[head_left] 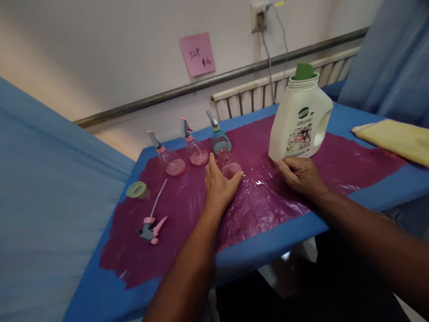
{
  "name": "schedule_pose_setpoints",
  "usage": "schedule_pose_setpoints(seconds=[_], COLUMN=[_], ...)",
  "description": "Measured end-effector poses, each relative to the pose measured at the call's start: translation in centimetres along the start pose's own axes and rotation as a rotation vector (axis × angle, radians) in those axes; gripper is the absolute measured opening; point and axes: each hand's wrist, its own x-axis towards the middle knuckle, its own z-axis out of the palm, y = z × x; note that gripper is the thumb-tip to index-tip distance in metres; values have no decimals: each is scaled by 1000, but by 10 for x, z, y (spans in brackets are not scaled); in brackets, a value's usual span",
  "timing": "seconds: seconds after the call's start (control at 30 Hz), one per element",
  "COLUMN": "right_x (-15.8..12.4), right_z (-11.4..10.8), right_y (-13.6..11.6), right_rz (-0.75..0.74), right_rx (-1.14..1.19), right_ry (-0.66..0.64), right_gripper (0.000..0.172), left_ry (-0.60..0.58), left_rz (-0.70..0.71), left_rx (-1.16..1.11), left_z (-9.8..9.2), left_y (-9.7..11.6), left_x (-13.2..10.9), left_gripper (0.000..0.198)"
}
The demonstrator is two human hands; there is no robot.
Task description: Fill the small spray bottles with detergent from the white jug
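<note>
My left hand [220,182] is wrapped around a clear spray bottle [231,169] with no spray head on its pink-rimmed neck. A little pink liquid shows in its base. My right hand [299,174] is curled in a loose fist at the foot of a big cream jug [295,120]; nothing shows in its fingers, and I cannot tell whether it touches the jug. A green piece [304,71] sits in the jug's open mouth. A pink and grey spray head [149,231] with its thin tube lies loose to the left.
Behind my left hand stand two pink spray bottles [174,166] and a teal spray bottle [221,142]. A small green cup [138,190] lies at left. Purple plastic sheeting [187,210] covers the blue table [254,243]. A yellow cloth [398,138] is at right; blue curtains [50,188] hang at both sides.
</note>
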Motion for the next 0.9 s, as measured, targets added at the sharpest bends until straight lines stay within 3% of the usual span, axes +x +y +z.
schedule_pose_setpoints(seconds=[0.33, 0.6, 0.9], right_x=[-1, 0, -1], right_z=[2, 1, 0], right_y=[1, 0, -2], right_rz=[10, -19, 23], right_rx=[-5, -6, 3], right_ry=[0, -28, -33], right_gripper=[63, 60, 62], left_ry=[-82, 21, -31], left_rz=[-39, -7, -34], left_rx=[-71, -49, -20], left_z=[1, -3, -2], left_y=[4, 2, 9], left_x=[0, 0, -1], left_gripper=[120, 126, 117])
